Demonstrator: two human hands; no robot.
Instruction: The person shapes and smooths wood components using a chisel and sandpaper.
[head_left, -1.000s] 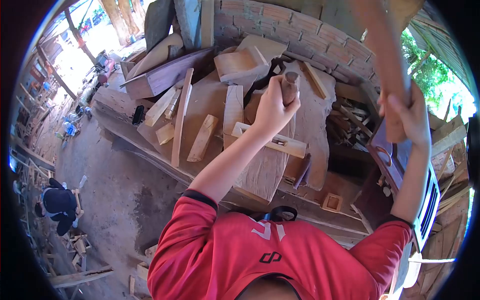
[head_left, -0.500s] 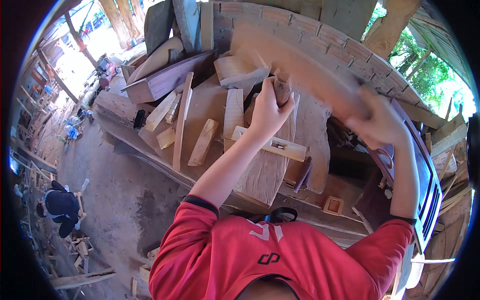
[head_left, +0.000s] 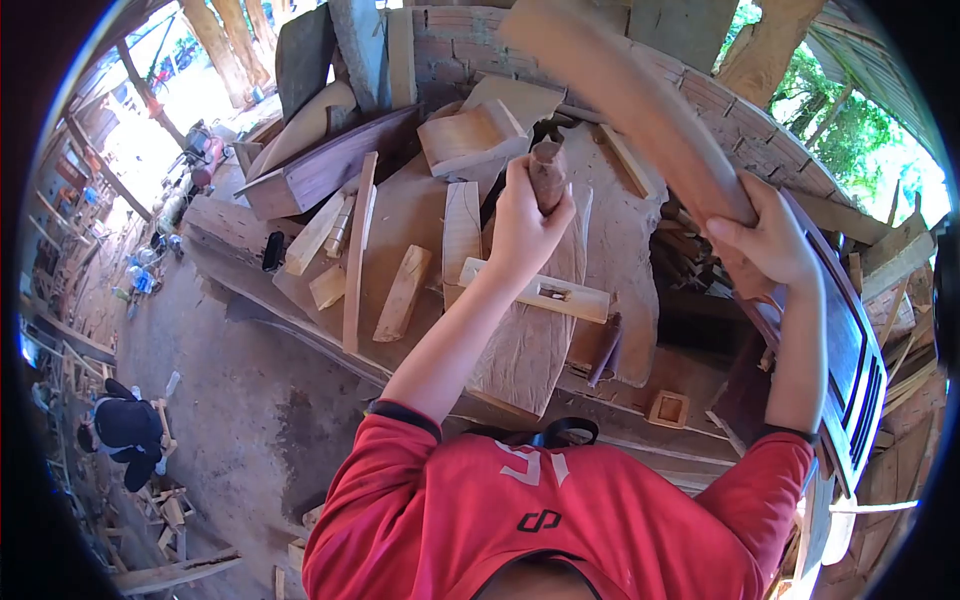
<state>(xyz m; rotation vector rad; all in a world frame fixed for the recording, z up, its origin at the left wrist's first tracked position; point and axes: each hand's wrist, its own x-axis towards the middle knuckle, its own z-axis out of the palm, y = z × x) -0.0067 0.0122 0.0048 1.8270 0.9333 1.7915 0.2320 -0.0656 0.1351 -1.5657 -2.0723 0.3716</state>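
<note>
My left hand (head_left: 535,225) is closed around the wooden handle of a chisel (head_left: 547,172), held upright above a thick wooden block (head_left: 530,355); its blade is hidden below the fist. A long, heavy wooden club (head_left: 650,115) is gripped near its lower end by my right hand (head_left: 765,235). Raised off the bench, the club slants up and leftward, its far end beyond the chisel. Across the block, beneath my left wrist, lies a pale slotted wooden bar (head_left: 560,297).
Offcuts (head_left: 403,293), an open wooden box (head_left: 472,138) and a dark plank trough (head_left: 330,165) lie on the bench. Behind runs a brick wall (head_left: 460,45). A dark slatted panel (head_left: 835,340) leans at right. Far left, a person (head_left: 128,430) bends over the floor.
My right hand has lifted the club up, away from the chisel, and its motion blur has mostly gone. The left hand still holds the chisel in about the same place.
</note>
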